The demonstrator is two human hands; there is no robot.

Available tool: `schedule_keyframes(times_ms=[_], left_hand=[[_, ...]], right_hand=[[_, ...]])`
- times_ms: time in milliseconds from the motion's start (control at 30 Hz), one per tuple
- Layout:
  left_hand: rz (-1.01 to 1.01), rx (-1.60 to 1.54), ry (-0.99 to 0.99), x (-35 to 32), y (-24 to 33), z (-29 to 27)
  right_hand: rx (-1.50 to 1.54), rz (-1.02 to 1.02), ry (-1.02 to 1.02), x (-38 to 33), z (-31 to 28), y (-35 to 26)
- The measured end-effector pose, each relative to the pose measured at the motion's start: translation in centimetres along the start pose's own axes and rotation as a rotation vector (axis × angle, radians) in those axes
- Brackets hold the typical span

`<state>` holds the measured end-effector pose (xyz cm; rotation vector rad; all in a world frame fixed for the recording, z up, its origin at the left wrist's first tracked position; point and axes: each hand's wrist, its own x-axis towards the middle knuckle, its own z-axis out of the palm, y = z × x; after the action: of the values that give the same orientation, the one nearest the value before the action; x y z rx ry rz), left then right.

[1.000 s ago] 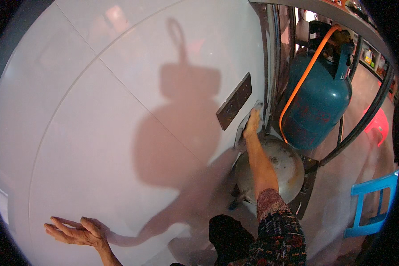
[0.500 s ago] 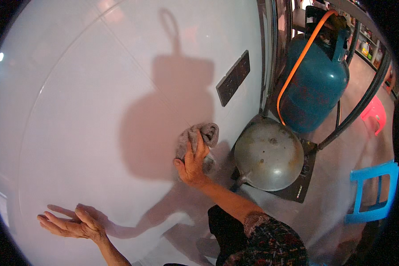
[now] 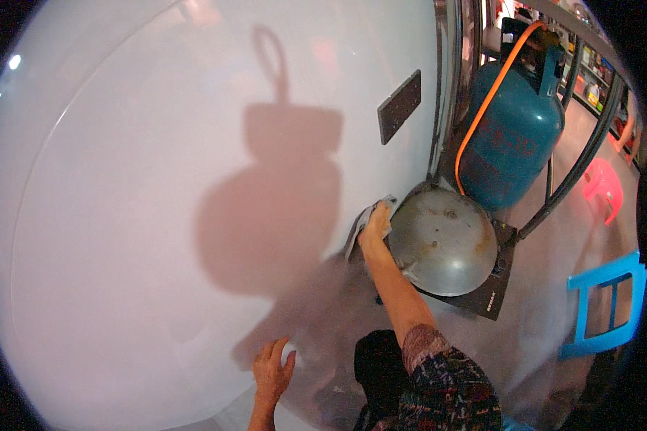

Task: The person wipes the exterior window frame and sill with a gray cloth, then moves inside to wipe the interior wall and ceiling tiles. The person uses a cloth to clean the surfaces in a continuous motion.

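Now that the right hand, gripping cloth, nears the right edge of the wall, wiping apparently extends there; the left hand, empty, curves loosely.

The person's right sleeve is dark, close to black from where I'm standing, flecked all over with little broken marks in red, off-white and grey-blue. It finishes in a cuff of dusky maroon with paler speckles, wrapped around the arm near the elbow. Beyond that the right forearm is bare down to the right grip. The left forearm is bare too, as is the left grip. Beside the sleeve shows a plain black patch, round-topped; trousers or apron, I can't tell.
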<state>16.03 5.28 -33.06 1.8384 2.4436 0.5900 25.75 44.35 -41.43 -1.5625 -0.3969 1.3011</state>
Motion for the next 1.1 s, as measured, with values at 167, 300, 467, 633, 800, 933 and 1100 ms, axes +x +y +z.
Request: schedule_keyframes(times_ms=[167, 300, 467, 633, 800, 933, 1100], left_hand=[[-0.127, 0.111, -0.322, -3.4, -4.4, 2.7], [-0.091, 0.126, -0.644, -6.9, -5.8, 4.5], [-0.182, -0.120, -0.904, -11.0, -7.4, 8.2], [-0.162, -0.212, -0.743, -12.7, -6.1, 9.7], [-0.187, -0.618, -0.493, -12.9, -5.1, 9.6], [-0.340, -0.668, -0.590, -14.1, -7.3, 10.9], [-0.227, -0.281, -0.780, -11.6, -5.2, 5.1]], right_hand=[[-0.053, -0.520, -0.114, -9.6, -0.2, -3.6], [0.033, -1.274, -0.247, -16.1, 0.6, -10.3], [0.153, -1.722, -0.245, -20.7, 2.5, -22.7], [0.080, -1.857, -0.263, -23.4, 2.4, -21.5], [-0.011, -2.351, -0.534, -23.7, 0.8, -11.0], [0.021, -2.353, -0.582, -25.5, 1.9, -13.7], [0.147, -2.101, -0.259, -28.4, 4.7, -24.9]])
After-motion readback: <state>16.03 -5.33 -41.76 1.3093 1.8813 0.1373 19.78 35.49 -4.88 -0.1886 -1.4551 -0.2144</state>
